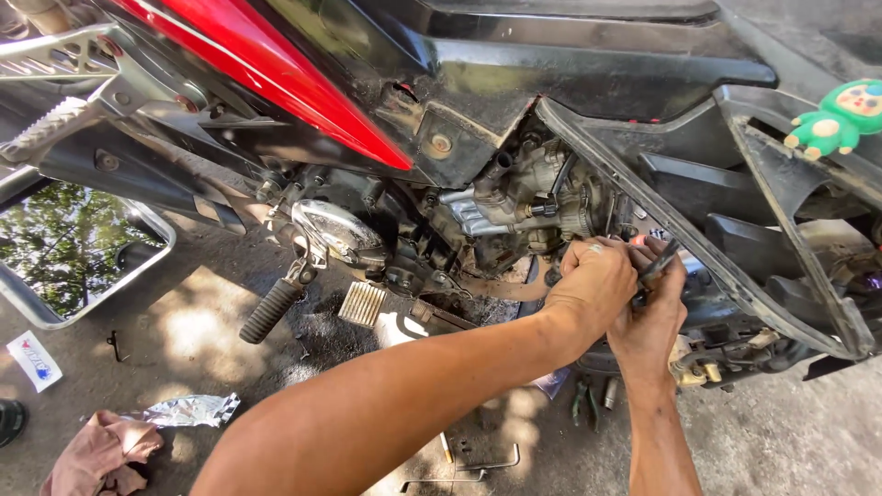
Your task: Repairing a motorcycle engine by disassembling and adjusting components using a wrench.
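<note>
My left hand (597, 280) and right hand (650, 312) meet at grimy grey metal engine (524, 207) under red-and-black motorcycle fairing (303, 83). Right grip clenched on slim dark tool (657, 268); left grip curled, contents unclear. Concrete ground (184, 340) below: pink rag (96, 455), foil wrapper (188, 411), bent rods (478, 468).

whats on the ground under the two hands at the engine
Under the left hand and right hand, dark-handled pliers, a small metal socket and bent metal rods lie on the concrete ground. The forearms cover whatever lies beneath them.
</note>
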